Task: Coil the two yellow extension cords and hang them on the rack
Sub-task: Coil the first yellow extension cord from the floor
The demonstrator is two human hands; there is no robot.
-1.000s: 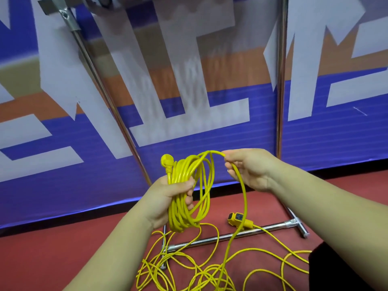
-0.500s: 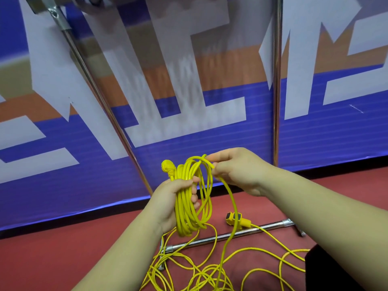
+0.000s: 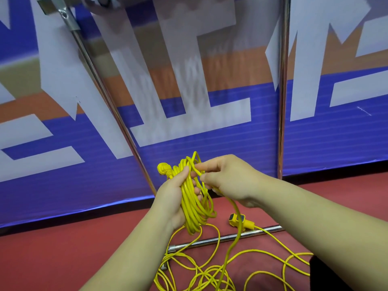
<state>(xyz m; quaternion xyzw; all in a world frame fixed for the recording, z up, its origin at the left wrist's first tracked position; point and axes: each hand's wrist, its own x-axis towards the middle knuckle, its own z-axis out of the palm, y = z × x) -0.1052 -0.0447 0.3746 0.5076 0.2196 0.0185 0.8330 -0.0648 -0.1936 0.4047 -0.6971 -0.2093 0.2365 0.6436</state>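
My left hand (image 3: 171, 196) grips a coil of yellow extension cord (image 3: 194, 203) made of several loops, with its yellow plug (image 3: 164, 169) sticking out at the upper left. My right hand (image 3: 226, 181) pinches a strand of the same cord at the top of the coil, right against my left thumb. From there the strand drops to a loose tangle of yellow cord (image 3: 201, 274) on the red floor. A yellow socket end (image 3: 239, 220) lies on the floor by the rack's base bar.
The chrome rack has a slanted pole (image 3: 109, 106), an upright pole (image 3: 282, 91) and a base bar (image 3: 226, 237) on the red floor. Behind it stands a blue, white and orange banner wall (image 3: 210, 133). A dark object (image 3: 344, 274) sits at the lower right.
My right hand has moved left and brought its loop of cord onto the coil, closing the gap to my left hand. The coil has gained a loop.
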